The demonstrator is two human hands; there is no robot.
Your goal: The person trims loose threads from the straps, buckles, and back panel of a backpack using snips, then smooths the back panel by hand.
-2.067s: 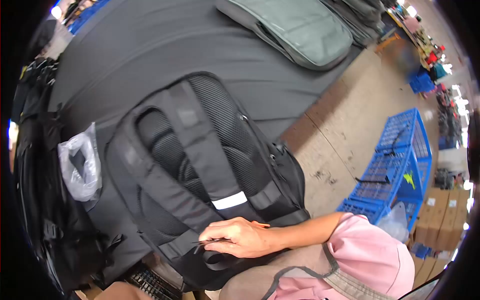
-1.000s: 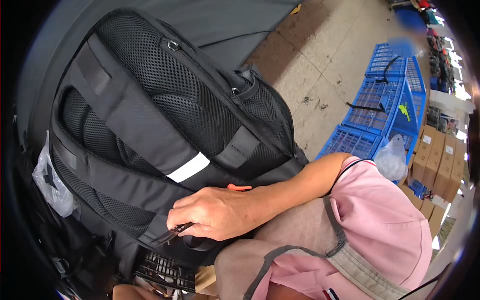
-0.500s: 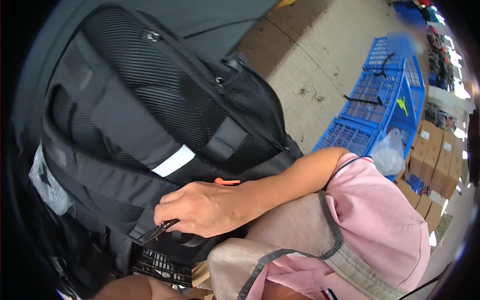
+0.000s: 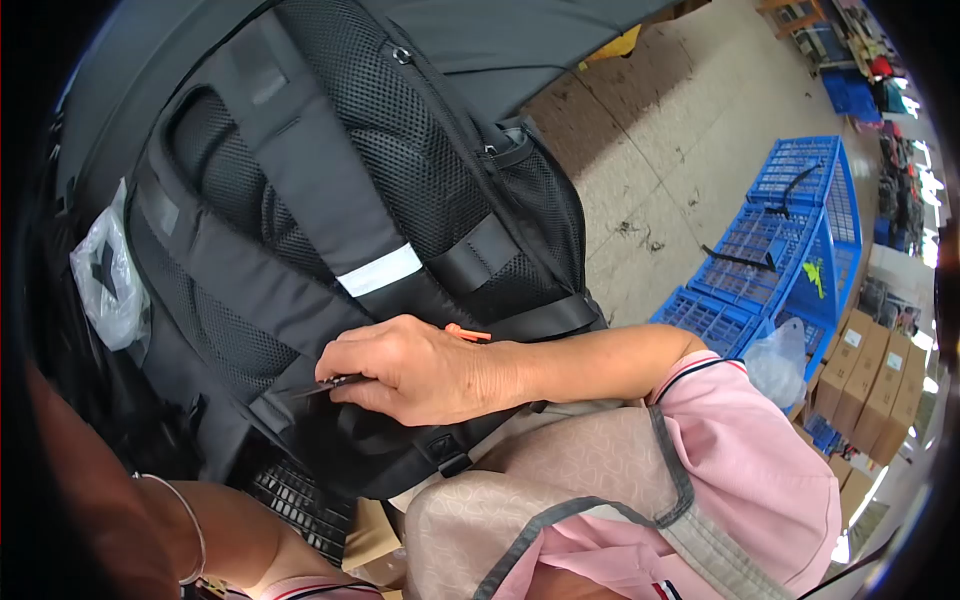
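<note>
Black backpack (image 4: 400, 185) lies over near edge of tabletop (image 4: 470, 30), shoulder straps (image 4: 315, 180) attached — nothing visibly unfinished. Right hand (image 4: 415, 370), fingers closed, grips slim dark tool (image 4: 343, 381); left hand (image 4: 90, 500) blurred — grip unclear.

Black backpack (image 4: 370, 205), straps (image 4: 318, 175) up, slim dark tool (image 4: 338, 382)

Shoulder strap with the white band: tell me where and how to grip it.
Probably best: pinch the strap across its width at mid-length, above the white band, coming from the picture's left; it is long, narrow and uncovered there, mesh showing alongside.
</note>
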